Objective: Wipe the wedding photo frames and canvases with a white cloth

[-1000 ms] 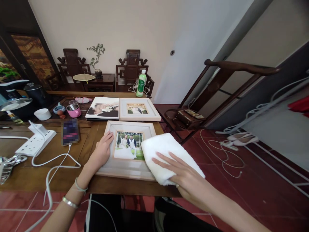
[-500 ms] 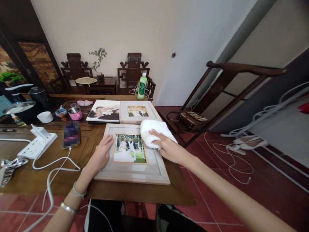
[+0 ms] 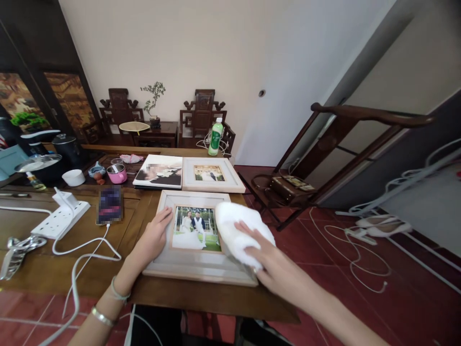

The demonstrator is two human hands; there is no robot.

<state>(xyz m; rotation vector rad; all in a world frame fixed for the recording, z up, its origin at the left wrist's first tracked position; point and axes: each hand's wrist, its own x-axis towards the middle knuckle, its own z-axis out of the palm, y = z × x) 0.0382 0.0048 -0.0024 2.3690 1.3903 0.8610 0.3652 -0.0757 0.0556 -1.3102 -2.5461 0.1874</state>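
A light-coloured picture frame (image 3: pixel 201 271) with a photo of a couple lies flat on the wooden table near its front edge. My left hand (image 3: pixel 155 236) grips the frame's left side, with its fingers over the rim. Bunched under my right hand (image 3: pixel 260 247) is a white towel (image 3: pixel 240 222), pressed on the frame's right side and covering part of that border. The fingers of this hand are curled into the cloth.
Behind lie a second framed photo (image 3: pixel 230 174) and a white-edged picture panel (image 3: pixel 163 163). A green bottle (image 3: pixel 216 138) stands at the table's back. Leftward are a phone (image 3: pixel 109 204), a power strip (image 3: pixel 61 219), cables and a pink cup (image 3: pixel 117 175). A wooden chair (image 3: pixel 331 139) stands right.
My right hand and the towel have slid down along the frame's right side, toward me. My left hand stays at the left rim. The view has shifted slightly.
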